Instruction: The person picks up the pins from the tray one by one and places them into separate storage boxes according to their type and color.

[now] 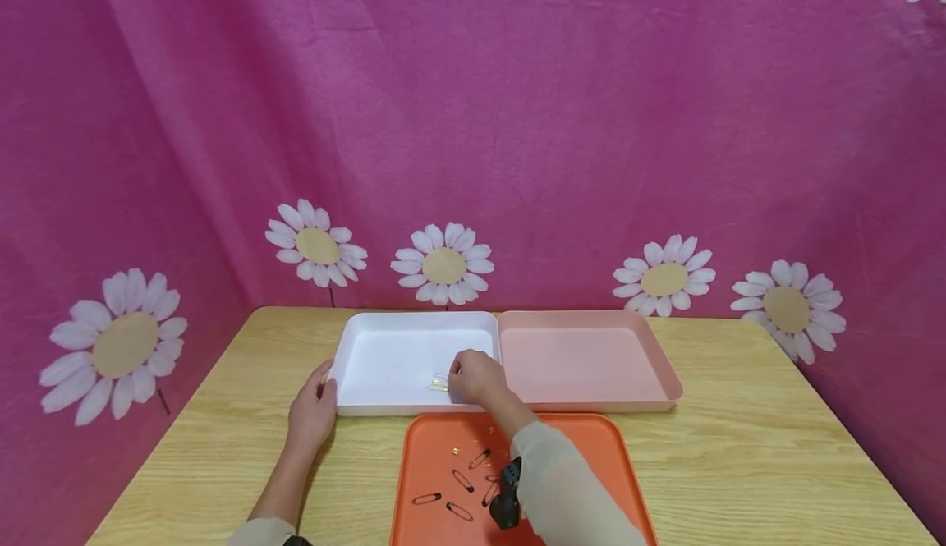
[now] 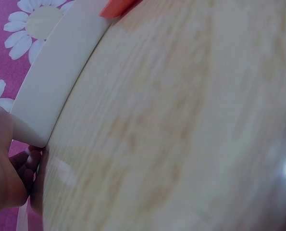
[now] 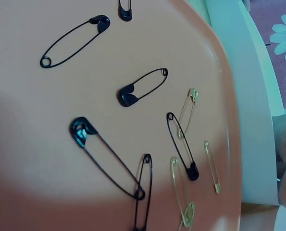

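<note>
The right hand (image 1: pixel 476 377) is inside the shallow white plastic tray (image 1: pixel 384 328), near its front right corner. Its fingers are curled down onto the tray floor, right by a small gold metal safety pin (image 1: pixel 439 383) that lies there. I cannot tell if the fingers pinch the pin or only touch it. The pin is thin and shiny, and the tray floor under it is smooth and flat.

The left hand (image 1: pixel 314 410) rests on the table at the white tray's front left corner. Its thumb and fingers touch the tray's rounded outer wall (image 2: pixel 51 82). The fingers look loose and hold nothing.

A pale pink plastic tray (image 1: pixel 650 349) of the same square shape sits right beside the white one, with their sides touching.

In front of both trays lies a flat orange plastic tray (image 1: pixel 591 439) with round corners and a low rim. The right forearm, in a soft beige sleeve (image 1: pixel 569 488), reaches across it. On it lie loose safety pins. Some are long black wire safety pins (image 3: pixel 106 161) with rounded caps, and some are smaller thin gold safety pins (image 3: pixel 212 166). They point all different ways, and a few cross over each other.

Everything sits on a light wooden table (image 1: pixel 776 447) with a streaky grain. Behind it hangs a wrinkly pink cloth with white daisies (image 1: pixel 443 265) printed on it.
</note>
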The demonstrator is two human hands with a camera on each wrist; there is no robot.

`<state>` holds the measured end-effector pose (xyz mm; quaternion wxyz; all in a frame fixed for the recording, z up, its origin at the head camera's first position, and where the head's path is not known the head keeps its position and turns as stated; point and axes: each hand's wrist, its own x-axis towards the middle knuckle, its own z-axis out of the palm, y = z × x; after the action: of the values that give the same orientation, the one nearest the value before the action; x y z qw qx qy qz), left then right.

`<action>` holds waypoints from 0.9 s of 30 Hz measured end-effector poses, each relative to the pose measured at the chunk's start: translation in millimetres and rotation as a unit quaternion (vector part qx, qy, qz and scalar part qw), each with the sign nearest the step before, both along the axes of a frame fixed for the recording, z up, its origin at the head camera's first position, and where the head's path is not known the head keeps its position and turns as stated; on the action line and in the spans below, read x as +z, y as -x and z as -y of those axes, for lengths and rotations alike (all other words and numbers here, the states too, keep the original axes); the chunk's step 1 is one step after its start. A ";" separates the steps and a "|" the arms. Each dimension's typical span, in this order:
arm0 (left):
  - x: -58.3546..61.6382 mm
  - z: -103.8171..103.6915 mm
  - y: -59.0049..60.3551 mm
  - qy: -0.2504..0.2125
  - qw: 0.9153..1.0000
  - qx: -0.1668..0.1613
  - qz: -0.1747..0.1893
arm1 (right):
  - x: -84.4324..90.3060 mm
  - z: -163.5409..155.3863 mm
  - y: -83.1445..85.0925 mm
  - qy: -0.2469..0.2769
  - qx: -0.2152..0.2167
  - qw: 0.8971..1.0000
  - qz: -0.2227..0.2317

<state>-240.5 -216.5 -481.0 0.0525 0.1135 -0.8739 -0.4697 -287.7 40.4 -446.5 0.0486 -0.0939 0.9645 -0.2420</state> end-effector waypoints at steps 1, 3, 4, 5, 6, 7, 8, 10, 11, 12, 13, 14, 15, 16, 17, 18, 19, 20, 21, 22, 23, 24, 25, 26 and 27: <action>-0.1 -0.6 0.1 0.000 1.000 0.000 -0.001 | -0.2 -0.4 -0.1 -0.001 -0.001 1.000 -0.002; -0.6 -1.6 0.4 0.002 1.000 0.001 -0.005 | -0.8 -1.3 -0.1 -0.005 0.000 1.000 -0.009; -0.7 -2.2 0.4 0.002 1.000 0.002 -0.007 | -1.2 -1.9 -0.1 -0.006 0.000 1.000 -0.011; -0.9 -2.7 0.4 0.002 1.000 0.002 -0.008 | -1.5 -2.4 -0.1 -0.003 0.000 1.000 -0.010; -1.3 -3.0 0.5 0.002 1.000 0.002 -0.008 | -2.0 -3.3 -0.1 -0.001 0.002 1.000 -0.011; -1.7 -3.3 0.5 0.002 1.000 0.002 -0.007 | -2.2 -3.9 -0.1 0.004 0.003 1.000 -0.010; -1.8 -3.7 0.4 0.002 1.000 0.001 -0.006 | -2.4 -4.7 -0.2 0.008 0.004 1.000 -0.008; -1.9 -4.4 0.0 0.003 1.000 0.002 -0.004 | -2.1 -6.4 -0.1 0.020 0.009 1.000 -0.006; -2.1 -4.4 0.1 0.004 1.000 0.002 -0.003 | -1.5 -7.2 -0.1 0.027 0.013 1.000 -0.006; -1.9 -4.7 0.0 0.004 1.000 0.002 -0.003 | -0.6 -8.0 0.1 0.032 0.016 0.999 -0.007; -1.8 -4.8 -0.1 0.004 1.000 0.002 -0.003 | 1.1 -8.6 -0.1 0.039 0.019 0.999 -0.005; -1.4 -4.9 -0.2 0.005 1.000 0.002 -0.004 | 2.8 -9.4 0.0 0.045 0.023 0.999 -0.009; -1.4 -4.7 0.0 0.005 1.000 0.002 -0.004 | 4.5 -10.1 0.1 0.052 0.028 0.998 -0.013; -1.1 -4.6 -0.2 0.005 1.000 0.002 -0.006 | 6.5 -10.6 0.1 0.057 0.032 0.998 -0.017; -0.9 -4.3 -0.1 0.005 1.000 0.001 -0.006 | 8.5 -11.2 0.0 0.062 0.037 0.997 -0.020; -0.4 -4.1 -0.3 0.006 1.000 0.001 -0.007 | 10.6 -11.8 -0.5 0.066 0.041 0.997 -0.022; -0.3 -3.6 -0.3 0.005 1.000 0.001 -0.008 | 12.8 -12.4 -1.1 0.068 0.046 0.996 -0.026; 0.3 -3.3 -0.5 0.006 1.000 0.001 -0.009 | 14.5 -13.0 -1.6 0.068 0.051 0.996 -0.030; 0.5 -2.9 -0.7 0.006 1.000 0.002 -0.009 | 16.3 -13.6 -2.5 0.068 0.055 0.996 -0.031; 1.3 -2.8 -1.2 0.005 1.000 0.002 -0.010 | 18.1 -14.4 -3.7 0.067 0.059 0.995 -0.033; 1.6 -2.5 -1.4 0.004 1.000 0.002 -0.009 | 19.7 -15.4 -4.9 0.066 0.063 0.995 -0.035; 2.0 -2.6 -1.5 0.005 1.000 0.002 -0.010 | 21.3 -16.5 -6.3 0.065 0.067 0.995 -0.037; 2.2 -2.5 -1.7 0.004 1.000 0.002 -0.010 | 22.6 -17.8 -7.6 0.064 0.071 0.995 -0.041; 2.4 -2.7 -2.0 0.004 1.000 0.002 -0.010 | 23.6 -19.2 -9.0 0.065 0.074 0.994 -0.045; 2.4 -2.8 -2.1 0.004 1.000 0.003 -0.010 | 24.6 -20.8 -10.6 0.066 0.077 0.994 -0.049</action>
<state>-238.4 -213.7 -478.6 0.0628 0.1111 -0.8747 -0.4675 -277.1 61.2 -421.9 0.0138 -0.1830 0.9376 -0.2954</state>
